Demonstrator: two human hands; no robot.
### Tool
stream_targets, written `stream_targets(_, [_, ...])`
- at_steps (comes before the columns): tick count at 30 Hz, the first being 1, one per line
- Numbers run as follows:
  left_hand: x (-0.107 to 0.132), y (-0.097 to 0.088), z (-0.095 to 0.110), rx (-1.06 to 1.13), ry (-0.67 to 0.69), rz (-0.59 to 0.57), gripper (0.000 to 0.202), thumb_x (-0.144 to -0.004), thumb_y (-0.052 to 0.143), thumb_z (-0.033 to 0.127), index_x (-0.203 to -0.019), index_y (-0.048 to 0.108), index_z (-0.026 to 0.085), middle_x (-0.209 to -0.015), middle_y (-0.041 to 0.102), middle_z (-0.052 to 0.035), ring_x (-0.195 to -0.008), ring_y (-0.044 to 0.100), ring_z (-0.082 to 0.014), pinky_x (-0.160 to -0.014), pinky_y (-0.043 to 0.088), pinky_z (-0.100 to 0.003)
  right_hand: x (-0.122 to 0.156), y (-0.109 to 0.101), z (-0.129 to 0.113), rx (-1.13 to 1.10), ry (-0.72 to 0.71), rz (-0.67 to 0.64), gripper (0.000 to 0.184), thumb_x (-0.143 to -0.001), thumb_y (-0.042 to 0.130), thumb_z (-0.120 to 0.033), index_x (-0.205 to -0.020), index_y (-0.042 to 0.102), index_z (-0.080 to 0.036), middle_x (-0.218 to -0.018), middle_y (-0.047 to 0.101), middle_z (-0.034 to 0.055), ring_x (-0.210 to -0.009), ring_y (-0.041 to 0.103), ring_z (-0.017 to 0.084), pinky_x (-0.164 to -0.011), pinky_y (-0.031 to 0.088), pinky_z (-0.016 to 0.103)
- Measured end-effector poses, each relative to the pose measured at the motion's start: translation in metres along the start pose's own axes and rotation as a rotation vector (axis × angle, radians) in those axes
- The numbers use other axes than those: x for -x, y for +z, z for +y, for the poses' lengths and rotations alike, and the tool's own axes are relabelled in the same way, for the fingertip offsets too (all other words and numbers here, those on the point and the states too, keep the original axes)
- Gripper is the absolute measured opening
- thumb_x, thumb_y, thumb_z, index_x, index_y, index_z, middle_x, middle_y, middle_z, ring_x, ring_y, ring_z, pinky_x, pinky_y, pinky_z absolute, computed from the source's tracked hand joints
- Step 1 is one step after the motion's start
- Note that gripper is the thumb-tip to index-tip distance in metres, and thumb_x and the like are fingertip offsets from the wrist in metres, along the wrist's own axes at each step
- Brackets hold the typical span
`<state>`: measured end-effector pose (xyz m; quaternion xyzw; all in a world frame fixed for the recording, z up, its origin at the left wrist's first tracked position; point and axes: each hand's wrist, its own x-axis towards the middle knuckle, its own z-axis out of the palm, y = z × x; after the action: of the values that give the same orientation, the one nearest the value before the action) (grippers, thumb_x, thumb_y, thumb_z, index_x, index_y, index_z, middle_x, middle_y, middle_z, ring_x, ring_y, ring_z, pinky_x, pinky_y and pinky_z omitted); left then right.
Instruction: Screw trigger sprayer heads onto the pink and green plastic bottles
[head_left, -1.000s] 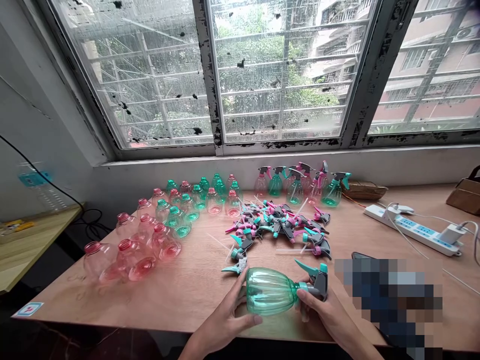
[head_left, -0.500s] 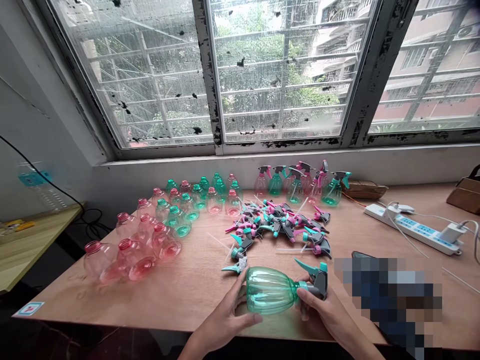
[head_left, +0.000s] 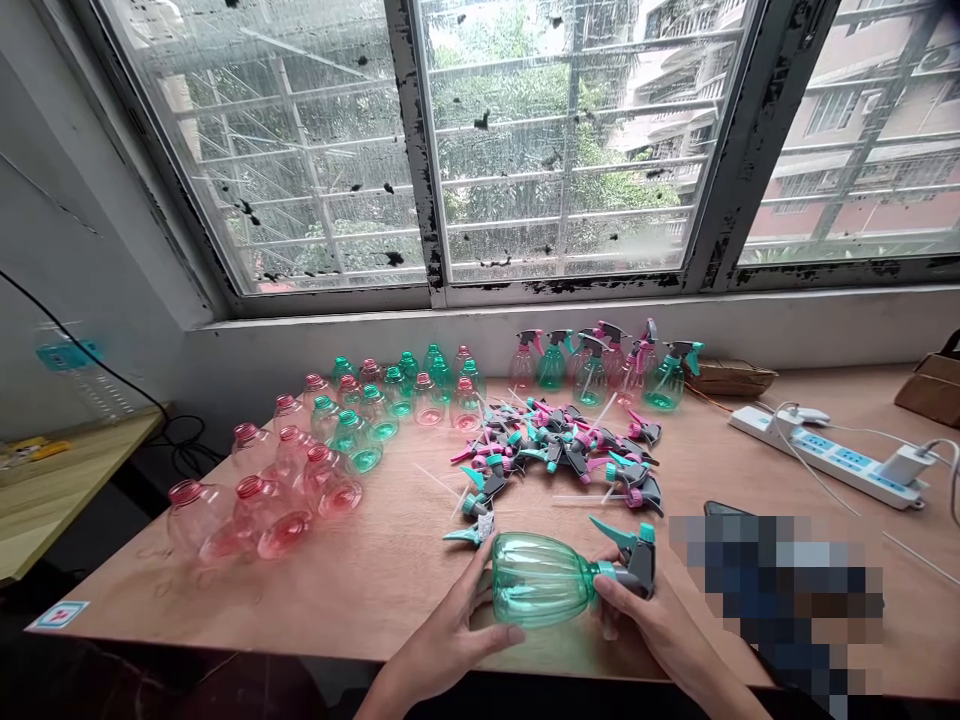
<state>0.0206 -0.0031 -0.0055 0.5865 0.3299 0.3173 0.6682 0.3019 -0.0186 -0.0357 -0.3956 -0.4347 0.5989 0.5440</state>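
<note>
**Hands and bottle unmoved since the earlier frame; only your view drifts slightly**

Clock read from the held item, twelve toward the window.

Item: one translucent green, ribbed plastic spray bottle, on its side above the pale brown wooden tabletop, base to nine o'clock, grey-and-turquoise trigger head to three.

Your left hand: curled round the base, thumb below, presumably to steady the body.
Your right hand: closed on the turquoise collar, thumb in front, a hold that seems suited to controlling the neck.

At ten to eleven: translucent pink and green open-necked plastic bottles, upright, grouped apart, apparently so they stay reachable without mixing.
At twelve: a heap of loose grey, pink and turquoise plastic trigger heads, tubes attached on some, central perhaps for either hand.
At twelve to one, farther: upright bottles with trigger heads fitted, seemingly kept separate by the wall.
At two: white power strip with blue sockets.
</note>
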Motion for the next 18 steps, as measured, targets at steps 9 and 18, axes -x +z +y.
stream_targets(9, [0.0006,0.0021,0.003,0.001,-0.007,-0.001,0.109,-0.084,0.087,0.041,-0.167,0.016,0.039,-0.164,0.047,-0.0077,-0.149,0.047,-0.0324,-0.129,0.028,-0.051,0.0003,0.003,-0.0034,-0.001,0.006,-0.001,0.045,-0.082,0.087,-0.055,-0.098,0.06,-0.022,-0.061,0.078,-0.0009,-0.047,0.066,0.015,-0.05,0.049,0.026])
stream_targets(18, [0.0007,0.0023,0.0035,0.007,-0.017,0.0,0.109,-0.084,0.087,0.039,-0.167,0.016,0.038,-0.165,0.045,-0.0087,-0.15,0.046,-0.032,-0.129,0.028,-0.052,0.0001,0.0043,-0.0078,0.009,0.005,-0.001,0.045,-0.08,0.088,-0.056,-0.094,0.063,-0.021,-0.058,0.077,0.0,-0.046,0.065,0.016,-0.049,0.05,0.027])
